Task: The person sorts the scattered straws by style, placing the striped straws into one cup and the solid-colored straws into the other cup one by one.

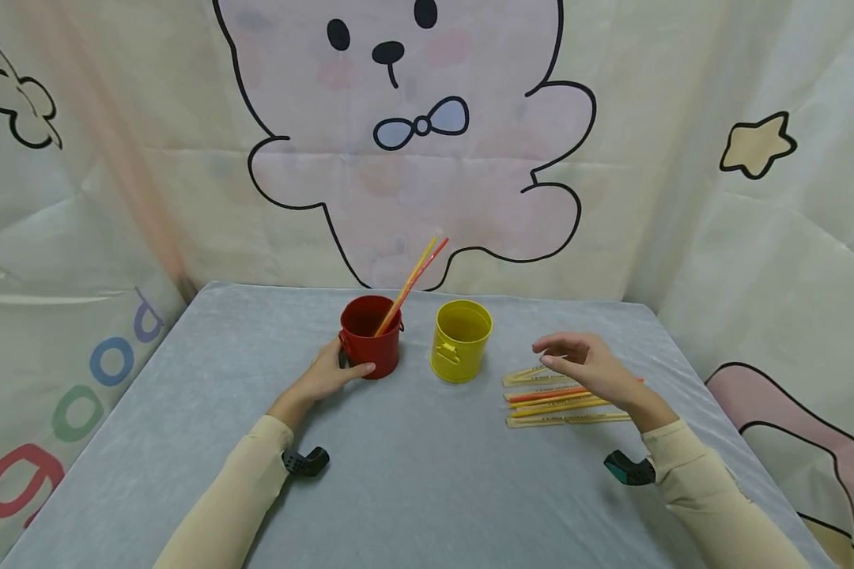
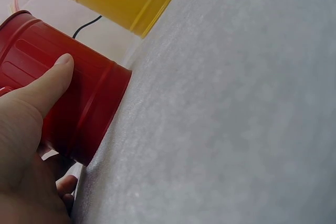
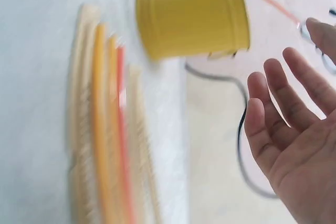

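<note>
My left hand holds a small red metal bucket low on its side. The thumb lies across the front in the left wrist view, and the other fingers are partly hidden behind. A yellow stick and an orange-red stick lean together inside it, tops pointing up to the right. My right hand hovers over a row of long thin sticks, holding nothing. Its fingers are spread and slightly bent in the right wrist view. Some of these sticks are pale, others yellow or orange-red.
A yellow metal bucket stands on the table between the red bucket and the loose sticks. Pale grey-blue cloth covers the table. A curtain with cartoon drawings hangs behind its far edge and at both sides.
</note>
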Motion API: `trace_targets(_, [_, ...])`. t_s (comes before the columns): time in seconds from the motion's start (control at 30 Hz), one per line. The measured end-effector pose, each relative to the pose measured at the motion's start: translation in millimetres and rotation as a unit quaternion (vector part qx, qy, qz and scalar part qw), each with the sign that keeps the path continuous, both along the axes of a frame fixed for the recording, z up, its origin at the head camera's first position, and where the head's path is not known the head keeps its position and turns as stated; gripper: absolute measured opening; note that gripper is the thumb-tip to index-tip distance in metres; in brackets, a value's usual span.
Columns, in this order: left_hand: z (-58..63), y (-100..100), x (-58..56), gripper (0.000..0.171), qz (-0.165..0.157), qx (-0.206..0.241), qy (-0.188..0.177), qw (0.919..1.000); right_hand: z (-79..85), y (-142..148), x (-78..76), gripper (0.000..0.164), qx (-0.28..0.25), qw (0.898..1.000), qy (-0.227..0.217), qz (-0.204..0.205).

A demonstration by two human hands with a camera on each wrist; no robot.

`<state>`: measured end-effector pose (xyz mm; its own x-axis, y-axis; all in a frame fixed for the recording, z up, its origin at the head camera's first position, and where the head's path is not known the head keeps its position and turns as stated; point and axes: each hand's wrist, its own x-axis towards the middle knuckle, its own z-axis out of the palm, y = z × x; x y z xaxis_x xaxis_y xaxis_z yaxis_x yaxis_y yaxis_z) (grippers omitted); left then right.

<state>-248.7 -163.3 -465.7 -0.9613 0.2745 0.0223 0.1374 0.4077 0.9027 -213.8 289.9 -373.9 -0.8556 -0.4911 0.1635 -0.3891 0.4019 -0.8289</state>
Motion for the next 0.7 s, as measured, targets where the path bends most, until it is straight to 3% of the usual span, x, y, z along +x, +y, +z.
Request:
trace_targets(0.4, [-0.4, 0.4, -0.6, 0.084, 0.001, -0.003, -0.008, 1.0, -45.9, 42.7, -0.7, 0.031, 0.061, 0.997, -0.041, -0.021])
trace_targets(0.7, [-1.9, 0.0, -1.9, 0.085, 0.003, -0.003, -0.01, 0.9999, -58.9, 58.9, -4.1, 0.028, 0.1, 0.994, -0.043, -0.013])
